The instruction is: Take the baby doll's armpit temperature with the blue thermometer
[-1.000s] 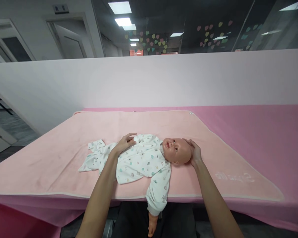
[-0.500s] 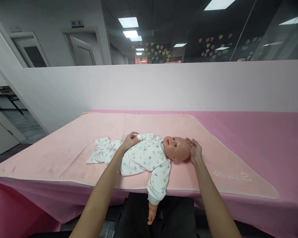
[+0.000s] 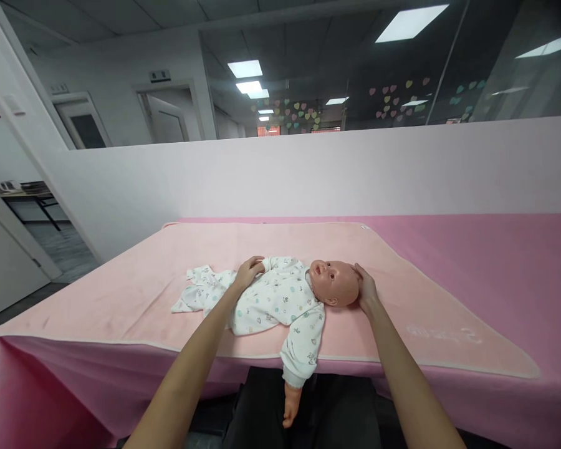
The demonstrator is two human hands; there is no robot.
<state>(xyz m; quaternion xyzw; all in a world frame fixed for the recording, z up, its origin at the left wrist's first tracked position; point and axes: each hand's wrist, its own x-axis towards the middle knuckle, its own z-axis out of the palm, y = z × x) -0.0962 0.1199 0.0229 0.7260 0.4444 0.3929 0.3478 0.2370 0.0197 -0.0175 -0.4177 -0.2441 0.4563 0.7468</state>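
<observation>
A baby doll [image 3: 280, 299] in a white patterned suit lies on its back on a peach blanket [image 3: 131, 280], head to the right. Its near arm hangs over the front edge, with the bare doll hand [image 3: 292, 404] beyond the cuff. My left hand [image 3: 249, 272] is closed over the end of the doll's far arm, beside its waist; the doll's hand there is mostly hidden. My right hand [image 3: 365, 288] cups the crown of the doll's head [image 3: 334, 284], fingers curled against it and partly hidden behind it. The suit's legs lie flat toward the left.
Under the blanket, a pink cloth [image 3: 495, 268] covers the table and drapes down its front. A white low wall [image 3: 308, 174] with glass above stands behind. My dark-trousered legs [image 3: 303, 418] are below the front edge. A doorway with a desk [image 3: 32, 196] is at left.
My right hand has closed in against the doll's head, its fingers less spread. My left hand has settled lower over the doll's far hand. The view has tilted slightly.
</observation>
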